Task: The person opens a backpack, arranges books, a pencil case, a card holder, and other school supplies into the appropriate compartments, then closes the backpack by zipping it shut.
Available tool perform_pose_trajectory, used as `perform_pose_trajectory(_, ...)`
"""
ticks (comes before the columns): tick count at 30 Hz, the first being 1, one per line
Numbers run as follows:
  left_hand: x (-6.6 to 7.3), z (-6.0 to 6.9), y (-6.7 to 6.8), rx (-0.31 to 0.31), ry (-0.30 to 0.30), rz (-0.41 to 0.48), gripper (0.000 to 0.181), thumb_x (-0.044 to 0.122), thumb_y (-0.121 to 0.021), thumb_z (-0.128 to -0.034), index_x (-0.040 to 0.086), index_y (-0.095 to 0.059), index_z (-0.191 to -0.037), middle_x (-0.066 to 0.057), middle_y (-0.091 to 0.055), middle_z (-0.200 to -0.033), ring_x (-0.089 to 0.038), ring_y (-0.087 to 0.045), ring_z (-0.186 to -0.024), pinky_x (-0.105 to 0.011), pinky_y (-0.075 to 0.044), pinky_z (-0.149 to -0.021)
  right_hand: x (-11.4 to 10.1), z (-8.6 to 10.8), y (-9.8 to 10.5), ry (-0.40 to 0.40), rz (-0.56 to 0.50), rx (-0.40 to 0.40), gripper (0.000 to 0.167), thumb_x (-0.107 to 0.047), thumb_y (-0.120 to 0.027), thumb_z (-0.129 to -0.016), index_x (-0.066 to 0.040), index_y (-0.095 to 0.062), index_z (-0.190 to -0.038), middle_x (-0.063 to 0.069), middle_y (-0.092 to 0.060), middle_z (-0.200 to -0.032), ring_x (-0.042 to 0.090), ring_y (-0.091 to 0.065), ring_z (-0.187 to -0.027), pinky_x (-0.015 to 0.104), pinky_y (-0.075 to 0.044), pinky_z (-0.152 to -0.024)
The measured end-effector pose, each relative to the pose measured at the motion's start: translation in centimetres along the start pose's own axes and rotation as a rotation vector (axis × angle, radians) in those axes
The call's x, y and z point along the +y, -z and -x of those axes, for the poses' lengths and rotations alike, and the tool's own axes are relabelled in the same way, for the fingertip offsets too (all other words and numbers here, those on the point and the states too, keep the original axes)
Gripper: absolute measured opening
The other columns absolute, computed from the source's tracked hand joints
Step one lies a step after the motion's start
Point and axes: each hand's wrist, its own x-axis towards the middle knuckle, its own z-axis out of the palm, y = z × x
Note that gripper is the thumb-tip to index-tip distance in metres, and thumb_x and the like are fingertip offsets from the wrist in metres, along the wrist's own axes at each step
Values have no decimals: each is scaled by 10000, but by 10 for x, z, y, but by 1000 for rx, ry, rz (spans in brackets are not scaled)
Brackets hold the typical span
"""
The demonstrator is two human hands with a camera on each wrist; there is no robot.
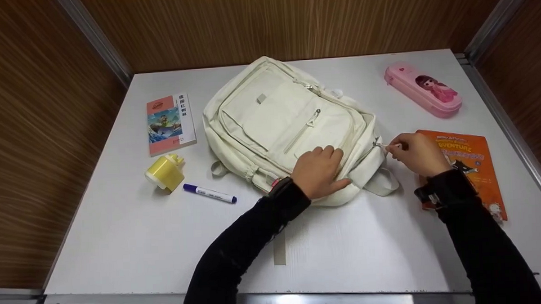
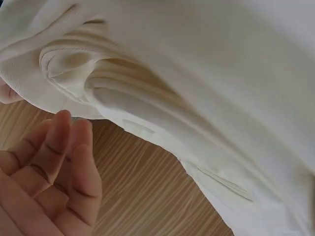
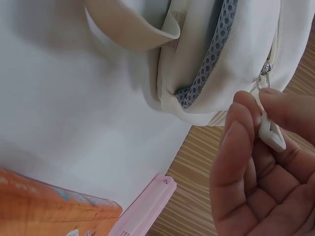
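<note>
A cream backpack (image 1: 269, 120) lies on the white table, its front pockets facing up. My left hand (image 1: 318, 173) rests on its lower front, thumb spread to the side. In the left wrist view, the fingers of that hand (image 2: 54, 172) lie beside the bag's pale fabric, loosely bent, and I see nothing between them. At the bag's right side, my right hand (image 1: 417, 153) pinches a zipper pull (image 3: 271, 132) between thumb and forefinger. A metal ring joins this pull to the zipper slider (image 3: 266, 68). The underside of my left palm is hidden in the head view.
Left of the bag are a paperback book (image 1: 170, 124), a yellow bottle-shaped object (image 1: 167, 171) and a blue-capped marker (image 1: 210, 193). On the right lie a pink pencil case (image 1: 423, 90) and an orange book (image 1: 478, 176), partly under my right wrist. Wood-grain panels (image 1: 293, 25) surround the table.
</note>
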Motion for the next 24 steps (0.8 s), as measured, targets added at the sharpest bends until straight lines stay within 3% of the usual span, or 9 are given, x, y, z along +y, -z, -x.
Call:
perform_pose_trajectory(3, 10, -23, 0, -125, 87, -4, 602, 649, -565, -871, 133, -551, -1182, -9, -625, -1041, -198, -632, -899, -325, -546, -685, -1, 1, 0, -8, -3, -7, 241, -233, -631, -953, -9, -704, -1000, 172, -693, -835, 236, -540, -700, 274, -433, -571)
perform_pose_trajectory(6, 20, -41, -2, -204, 150, -10, 548, 595, -557, -900, 140, -559, -1206, -10, -635, -1083, -193, -632, -943, -330, -550, -719, -2, 1, -1, 9, -3, 1, 226, -226, -626, -956, -16, -704, -985, 149, -684, -812, 224, -531, -685, 275, -421, -563)
perform_pose_trajectory(11, 30, -58, -6, -215, 196, 0, 309, 398, -506, -971, 142, -612, -1106, -16, -684, -1023, -200, -674, -910, -344, -565, -708, -1, 1, -2, 61, -14, 9, 184, -176, -607, -963, -14, -695, -958, 132, -669, -790, 211, -517, -666, 266, -405, -547)
perform_pose_trajectory(16, 33, -60, -7, -185, 156, -37, 174, 228, -476, -988, 147, -621, -1039, -16, -702, -950, -196, -697, -851, -342, -576, -664, 0, -1, -2, 72, -27, -3, 182, -159, -597, -970, -5, -693, -973, 136, -668, -790, 208, -521, -667, 258, -413, -549)
perform_pose_trajectory(24, 29, -55, -6, -189, 0, -56, 190, 195, -459, -1009, 140, -610, -1112, 5, -705, -1036, -184, -682, -880, -327, -581, -681, 3, 0, 1, 68, -20, 16, 177, -152, -604, -962, -6, -704, -979, 133, -664, -762, 195, -519, -640, 258, -403, -540)
